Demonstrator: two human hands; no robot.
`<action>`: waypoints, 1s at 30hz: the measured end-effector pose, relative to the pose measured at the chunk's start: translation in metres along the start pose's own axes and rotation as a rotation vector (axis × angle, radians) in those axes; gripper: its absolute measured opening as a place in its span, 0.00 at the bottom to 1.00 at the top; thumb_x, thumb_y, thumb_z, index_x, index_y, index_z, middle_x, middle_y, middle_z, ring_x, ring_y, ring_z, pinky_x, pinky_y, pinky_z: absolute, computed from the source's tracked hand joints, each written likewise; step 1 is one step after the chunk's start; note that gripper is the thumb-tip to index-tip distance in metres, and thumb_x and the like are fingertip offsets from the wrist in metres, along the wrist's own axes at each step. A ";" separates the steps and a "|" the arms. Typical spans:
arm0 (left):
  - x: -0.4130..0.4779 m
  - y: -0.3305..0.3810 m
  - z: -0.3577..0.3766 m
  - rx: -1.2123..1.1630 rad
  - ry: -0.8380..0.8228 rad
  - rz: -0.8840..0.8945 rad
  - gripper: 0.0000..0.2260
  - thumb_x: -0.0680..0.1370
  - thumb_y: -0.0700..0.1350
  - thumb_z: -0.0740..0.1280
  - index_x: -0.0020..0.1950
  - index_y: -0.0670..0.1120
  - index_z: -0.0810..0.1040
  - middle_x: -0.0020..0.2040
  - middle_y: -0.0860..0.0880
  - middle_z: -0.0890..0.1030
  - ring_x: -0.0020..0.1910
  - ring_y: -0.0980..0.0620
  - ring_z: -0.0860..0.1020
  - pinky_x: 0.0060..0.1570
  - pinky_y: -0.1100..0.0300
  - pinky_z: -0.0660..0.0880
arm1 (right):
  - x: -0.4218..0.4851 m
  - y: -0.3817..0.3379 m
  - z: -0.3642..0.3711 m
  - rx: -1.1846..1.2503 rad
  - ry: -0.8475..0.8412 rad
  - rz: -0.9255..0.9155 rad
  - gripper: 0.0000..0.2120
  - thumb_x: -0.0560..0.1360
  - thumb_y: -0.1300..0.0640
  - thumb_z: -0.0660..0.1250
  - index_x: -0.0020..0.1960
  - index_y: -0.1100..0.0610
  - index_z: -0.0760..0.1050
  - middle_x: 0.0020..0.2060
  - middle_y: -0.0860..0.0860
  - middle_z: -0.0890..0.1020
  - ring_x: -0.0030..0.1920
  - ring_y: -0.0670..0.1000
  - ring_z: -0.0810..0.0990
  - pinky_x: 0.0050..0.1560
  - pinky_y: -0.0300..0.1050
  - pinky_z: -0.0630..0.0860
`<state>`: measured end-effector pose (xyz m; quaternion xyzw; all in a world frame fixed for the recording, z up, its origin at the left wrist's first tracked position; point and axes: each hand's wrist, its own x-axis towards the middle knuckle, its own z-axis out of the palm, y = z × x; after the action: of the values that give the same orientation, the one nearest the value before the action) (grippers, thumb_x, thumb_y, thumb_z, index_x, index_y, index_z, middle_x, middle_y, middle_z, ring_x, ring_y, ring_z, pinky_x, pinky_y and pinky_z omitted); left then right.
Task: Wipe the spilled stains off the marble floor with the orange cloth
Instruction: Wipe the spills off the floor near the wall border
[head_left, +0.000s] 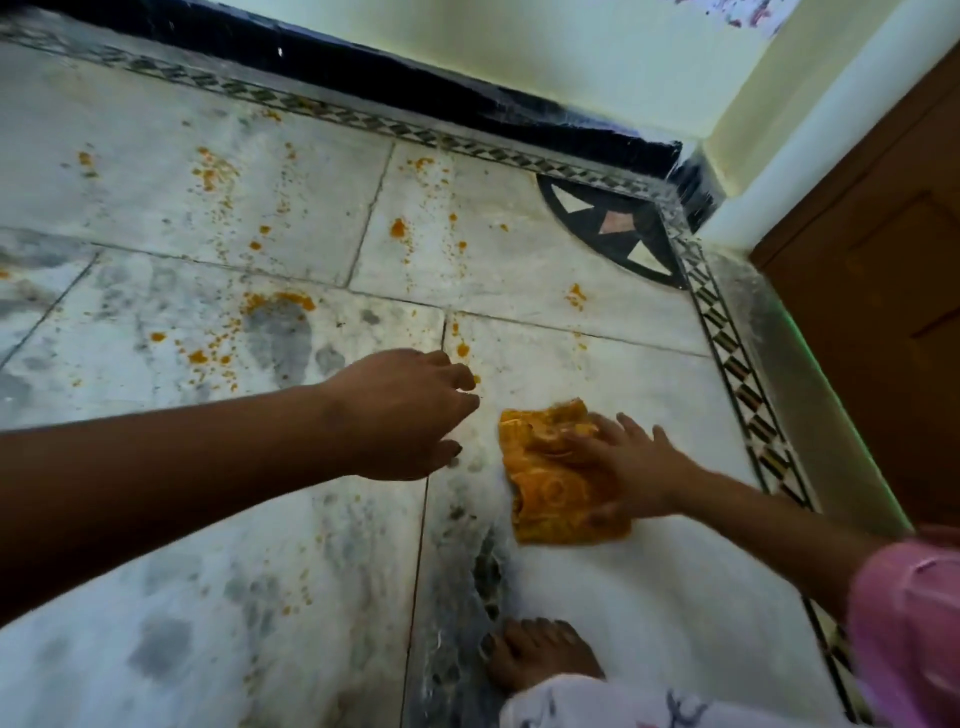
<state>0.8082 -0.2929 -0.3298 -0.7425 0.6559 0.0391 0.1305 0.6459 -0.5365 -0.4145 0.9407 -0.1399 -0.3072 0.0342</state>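
The orange cloth (550, 478) lies crumpled on the white marble floor (649, 395), right of centre. My right hand (623, 467) presses flat on its right half, fingers spread and pointing left. Just left of the cloth, my left hand (410, 410) hovers above the floor with fingers loosely curled and holding nothing. Orange-yellow stains (280, 301) are scattered over the tiles beyond both hands, with specks (462, 349) close to my left fingertips and a blotch (575, 296) farther right.
A black skirting (415, 78) and patterned inlay border (737, 374) run along the wall. A brown wooden door (883, 312) stands at the right. My bare foot (540, 654) rests on the floor below the cloth. Grey smudges mark the near tiles.
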 end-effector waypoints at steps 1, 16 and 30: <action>0.001 -0.002 0.001 0.027 -0.016 0.023 0.23 0.80 0.56 0.54 0.72 0.47 0.62 0.73 0.48 0.63 0.69 0.48 0.64 0.65 0.52 0.66 | 0.010 -0.006 0.018 0.022 0.019 -0.007 0.48 0.66 0.31 0.65 0.76 0.42 0.41 0.76 0.56 0.47 0.74 0.63 0.48 0.70 0.65 0.50; 0.055 0.084 0.133 -0.557 0.180 -0.362 0.23 0.69 0.52 0.55 0.52 0.39 0.81 0.50 0.41 0.82 0.46 0.43 0.82 0.43 0.52 0.80 | 0.073 -0.026 0.028 0.385 0.619 0.179 0.20 0.63 0.42 0.65 0.52 0.48 0.78 0.47 0.52 0.81 0.48 0.56 0.79 0.37 0.43 0.72; 0.106 0.103 0.145 -0.686 0.158 -0.592 0.24 0.72 0.50 0.55 0.61 0.40 0.78 0.63 0.40 0.77 0.59 0.41 0.77 0.55 0.45 0.75 | 0.112 0.006 0.024 0.363 0.667 0.138 0.23 0.64 0.42 0.68 0.56 0.50 0.77 0.47 0.55 0.81 0.47 0.59 0.80 0.41 0.47 0.75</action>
<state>0.7381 -0.3703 -0.5081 -0.8990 0.3724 0.1581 -0.1677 0.7165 -0.5732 -0.4964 0.9680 -0.2364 0.0486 -0.0688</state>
